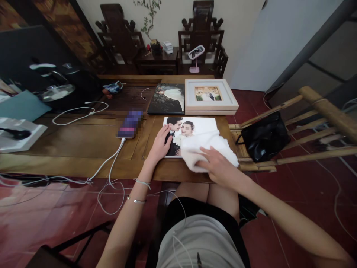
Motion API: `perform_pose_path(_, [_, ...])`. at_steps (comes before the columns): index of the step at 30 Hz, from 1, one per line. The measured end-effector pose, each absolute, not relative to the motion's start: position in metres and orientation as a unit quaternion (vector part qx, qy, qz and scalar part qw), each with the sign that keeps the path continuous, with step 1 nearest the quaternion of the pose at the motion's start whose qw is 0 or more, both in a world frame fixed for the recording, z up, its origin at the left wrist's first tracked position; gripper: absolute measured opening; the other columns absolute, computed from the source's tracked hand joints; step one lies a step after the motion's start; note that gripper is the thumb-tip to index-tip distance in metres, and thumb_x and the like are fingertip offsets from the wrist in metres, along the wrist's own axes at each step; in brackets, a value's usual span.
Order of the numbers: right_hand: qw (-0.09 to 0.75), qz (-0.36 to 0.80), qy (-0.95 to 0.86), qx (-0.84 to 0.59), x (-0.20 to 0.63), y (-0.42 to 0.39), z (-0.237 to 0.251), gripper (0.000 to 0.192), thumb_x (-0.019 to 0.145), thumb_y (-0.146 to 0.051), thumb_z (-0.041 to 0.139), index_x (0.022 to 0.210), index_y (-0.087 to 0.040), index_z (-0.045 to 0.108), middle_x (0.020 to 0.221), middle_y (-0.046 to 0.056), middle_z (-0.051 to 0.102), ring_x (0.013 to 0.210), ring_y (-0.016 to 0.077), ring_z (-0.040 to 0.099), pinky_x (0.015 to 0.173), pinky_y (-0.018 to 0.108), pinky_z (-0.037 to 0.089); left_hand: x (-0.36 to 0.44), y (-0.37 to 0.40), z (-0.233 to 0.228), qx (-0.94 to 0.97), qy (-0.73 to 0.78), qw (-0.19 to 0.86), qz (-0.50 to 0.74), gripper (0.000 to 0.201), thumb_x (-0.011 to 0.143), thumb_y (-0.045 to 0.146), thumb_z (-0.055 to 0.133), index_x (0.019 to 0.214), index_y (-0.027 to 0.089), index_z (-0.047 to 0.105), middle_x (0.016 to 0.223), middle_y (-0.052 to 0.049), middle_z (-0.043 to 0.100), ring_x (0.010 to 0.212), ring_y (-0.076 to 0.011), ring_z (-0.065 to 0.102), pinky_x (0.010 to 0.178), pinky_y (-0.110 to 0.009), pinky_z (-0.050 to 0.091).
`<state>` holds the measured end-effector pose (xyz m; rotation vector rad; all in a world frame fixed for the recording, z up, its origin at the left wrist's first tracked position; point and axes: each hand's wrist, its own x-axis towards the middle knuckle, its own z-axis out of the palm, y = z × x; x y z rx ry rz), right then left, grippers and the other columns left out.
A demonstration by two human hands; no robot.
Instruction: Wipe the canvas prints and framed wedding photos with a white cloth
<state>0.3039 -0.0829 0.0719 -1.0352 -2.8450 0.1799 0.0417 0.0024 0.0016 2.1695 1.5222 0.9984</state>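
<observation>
Meanwhile, two hands at a photo print on a wooden table (pixel 83 137)

Left of it lies a phone (pixel 129 124) on its cable. The left hand (pixel 161 143) rests flat, fingers spread, on the print (pixel 206 126) — holding nothing — while the right hand (pixel 216 163) presses a white cloth (pixel 212 143) onto the print's near corner.

No writing, label, brand or number can be read anywhere in the frame. The phone (pixel 129 124) at centre left is blurred, and the small boxes (pixel 167 46) at upper centre are too far off to read.
</observation>
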Motion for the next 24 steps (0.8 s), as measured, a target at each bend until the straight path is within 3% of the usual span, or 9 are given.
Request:
perform_pose_path(5, [0.063,0.053,-0.925,-0.372,0.295,0.0,0.081,0.056,0.072,0.001,0.043,0.12,-0.018,0.061,0.11,0.015,0.067,0.107,0.029,0.059,0.087,0.041,0.043,0.041,0.002,0.002,0.761,0.527,0.16,0.342,0.047,0.095,0.03,0.042,0.138,0.013,0.047,0.15,-0.014,0.041,0.141,-0.0257,0.034,0.118,-0.046,0.025])
perform_pose_path(8, [0.074,0.053,-0.921,-0.378,0.29,0.04,0.086,0.054,0.075,-0.001,0.04,0.122,-0.018,0.059,0.104,0.013,0.069,0.092,0.0263,0.061,0.074,0.032,0.04,0.041,0.002,0.002,0.762,0.524,0.16,0.345,0.047,0.095,0.029,0.042,0.138,0.013,0.047,0.15,-0.014,0.041,0.141,-0.0251,0.034,0.118,-0.047,0.026])
perform_pose_path(12, [0.1,0.051,-0.91,-0.4,0.285,0.059,0.09,0.059,0.074,0.0,0.04,0.126,-0.02,0.057,0.11,0.012,0.069,0.089,0.026,0.061,0.071,0.03,0.035,0.041,0.003,0.0,0.76,0.522,0.158,0.352,0.046,0.095,0.029,0.041,0.138,0.012,0.047,0.149,-0.015,0.042,0.141,-0.0248,0.034,0.118,-0.046,0.026])
perform_pose_path(15, [0.091,0.053,-0.907,-0.408,0.282,0.043,0.089,0.05,0.078,-0.002,0.041,0.122,-0.019,0.059,0.102,0.012,0.069,0.087,0.0259,0.061,0.072,0.031,0.036,0.041,0.003,0.0,0.762,0.521,0.153,0.353,0.047,0.095,0.028,0.042,0.137,0.01,0.048,0.148,-0.017,0.042,0.141,-0.0254,0.035,0.118,-0.046,0.026])
perform_pose_path(19, [0.063,0.058,-0.917,-0.391,0.284,-0.01,0.081,0.051,0.076,-0.001,0.043,0.12,-0.019,0.06,0.107,0.013,0.067,0.106,0.0294,0.057,0.088,0.04,0.04,0.041,0.005,-0.002,0.762,0.521,0.15,0.354,0.046,0.094,0.028,0.042,0.137,0.011,0.048,0.148,-0.016,0.043,0.141,-0.0257,0.035,0.118,-0.047,0.026])
perform_pose_path(21, [0.063,0.059,-0.923,-0.376,0.286,-0.043,0.077,0.062,0.07,0.004,0.043,0.126,-0.02,0.058,0.121,0.013,0.063,0.123,0.0305,0.048,0.101,0.048,0.034,0.041,0.005,-0.002,0.761,0.521,0.153,0.356,0.046,0.094,0.028,0.042,0.136,0.012,0.048,0.148,-0.015,0.043,0.141,-0.0254,0.035,0.117,-0.047,0.026])
perform_pose_path(24, [0.047,0.065,-0.932,-0.353,0.289,-0.086,0.075,0.067,0.066,0.006,0.044,0.126,-0.021,0.058,0.137,0.012,0.054,0.132,0.0333,0.04,0.107,0.055,0.028,0.041,0.004,-0.002,0.76,0.52,0.155,0.357,0.046,0.094,0.029,0.042,0.136,0.012,0.048,0.149,-0.015,0.042,0.141,-0.0252,0.035,0.117,-0.047,0.027])
